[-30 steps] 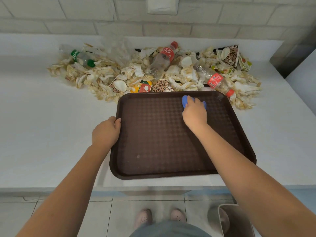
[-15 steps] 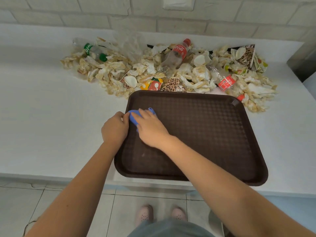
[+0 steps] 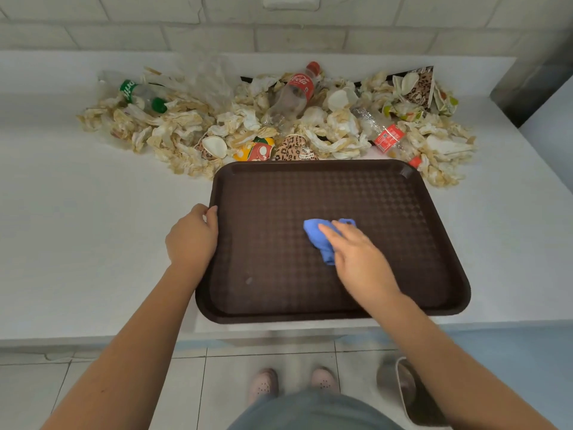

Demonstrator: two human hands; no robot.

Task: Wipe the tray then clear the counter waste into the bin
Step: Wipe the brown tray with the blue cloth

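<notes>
On the white counter (image 3: 93,243), left hand (image 3: 190,240) grips tray (image 3: 387,212), right hand (image 3: 359,259) presses cloth (image 3: 316,237)

The tray (image 3: 387,212) looks like dark brown plastic, its floor embossed with a fine checkered texture, matt, with a smooth raised rim. On it lies a blue cloth (image 3: 319,238), soft and crumpled. The counter (image 3: 93,228) is white, smooth and faintly satin. Along its far edge the waste heap (image 3: 338,131) is mostly crumpled paper, stained yellowish, with printed paper cups (image 3: 293,148) and clear, glossy plastic bottles (image 3: 291,97) among it. The wall (image 3: 341,29) is pale painted brick, matt and slightly rough. The floor tiles (image 3: 192,386) are pale and smooth.
</notes>
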